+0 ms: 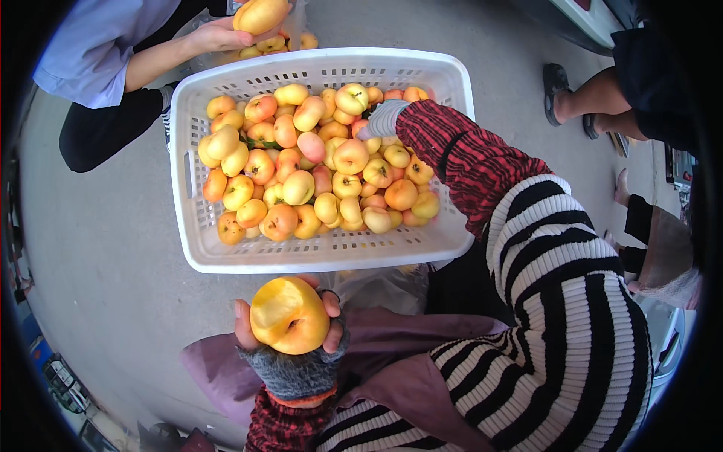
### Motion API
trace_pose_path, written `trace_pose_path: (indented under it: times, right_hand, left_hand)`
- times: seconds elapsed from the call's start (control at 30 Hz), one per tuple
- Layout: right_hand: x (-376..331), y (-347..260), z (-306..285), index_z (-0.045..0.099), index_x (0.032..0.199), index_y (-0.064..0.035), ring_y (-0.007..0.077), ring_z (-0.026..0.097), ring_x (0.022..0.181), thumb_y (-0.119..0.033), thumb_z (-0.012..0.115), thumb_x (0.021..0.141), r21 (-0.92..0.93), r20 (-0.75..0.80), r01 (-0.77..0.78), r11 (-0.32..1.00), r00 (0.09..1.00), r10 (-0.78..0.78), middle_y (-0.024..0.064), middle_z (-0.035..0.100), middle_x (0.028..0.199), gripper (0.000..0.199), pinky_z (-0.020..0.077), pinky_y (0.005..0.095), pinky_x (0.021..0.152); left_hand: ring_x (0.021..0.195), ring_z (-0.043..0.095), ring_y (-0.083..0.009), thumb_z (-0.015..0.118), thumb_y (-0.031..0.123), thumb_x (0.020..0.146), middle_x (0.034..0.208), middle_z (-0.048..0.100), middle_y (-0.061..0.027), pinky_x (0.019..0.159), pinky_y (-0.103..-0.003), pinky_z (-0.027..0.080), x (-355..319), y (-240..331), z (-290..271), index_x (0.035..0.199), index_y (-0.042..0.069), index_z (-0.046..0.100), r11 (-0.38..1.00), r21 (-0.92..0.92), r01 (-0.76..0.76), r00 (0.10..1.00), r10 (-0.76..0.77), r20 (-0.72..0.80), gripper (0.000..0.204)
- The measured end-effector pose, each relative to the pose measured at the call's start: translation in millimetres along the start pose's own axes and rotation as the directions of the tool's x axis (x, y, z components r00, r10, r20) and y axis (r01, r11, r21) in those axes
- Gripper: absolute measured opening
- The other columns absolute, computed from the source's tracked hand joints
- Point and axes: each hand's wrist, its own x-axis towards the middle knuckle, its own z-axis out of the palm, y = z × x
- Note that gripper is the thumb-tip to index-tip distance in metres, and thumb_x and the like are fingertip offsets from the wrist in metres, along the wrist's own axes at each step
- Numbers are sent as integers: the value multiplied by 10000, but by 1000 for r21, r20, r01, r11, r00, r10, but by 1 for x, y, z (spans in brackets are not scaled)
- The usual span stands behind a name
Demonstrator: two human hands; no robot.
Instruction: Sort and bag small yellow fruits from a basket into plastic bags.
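Observation:
My left hand [331, 309], in a grey fingerless fuzzy glove, is closed round a yellow peach [289, 320]. A bite-like hollow shows pale flesh on its upper side. It is held in front of the near rim of a white plastic basket [226, 258]. Flattish yellow and orange-red peaches [350, 157] fill the basket, with a few green leaves among them. My right hand [382, 120], in a light grey glove, reaches in at the right rear and touches the fruit. Its fingers are mostly hidden, so I cannot see whether it grips a peach.
Across the basket, at the far left, another person's hand [218, 36] holds up a peach [260, 15] above a clear bag of peaches [267, 47]. Clear plastic [376, 290] lies by the near rim. Other people's legs [602, 94] and a vehicle [587, 19] are on the right.

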Motion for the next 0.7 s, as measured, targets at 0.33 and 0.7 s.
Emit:
trace_pose_path:
  times: [0.33,0.7]
  right_hand:
    - [-73,-31,8,587,1080,-123,141,525,977,-280,726,725,789,176,-217,575,976,127,61,574,1081,412,448,260,807]
    - [-11,21,4,659,971,-77,233,619,887,-326,577,788,-519,-8,95,850,993,-116,136,654,887,320,462,325,765]
  left_hand:
    - [752,544,-328,353,614,834,950,518,-205,404,-325,416,-3,6,-2,1081,-127,449,999,-43,15,1000,-16,-9,787]
    - [702,534,-332,344,638,818,930,507,-229,399,-327,412,4,7,8,1072,-137,445,992,-123,-28,995,16,-97,821]
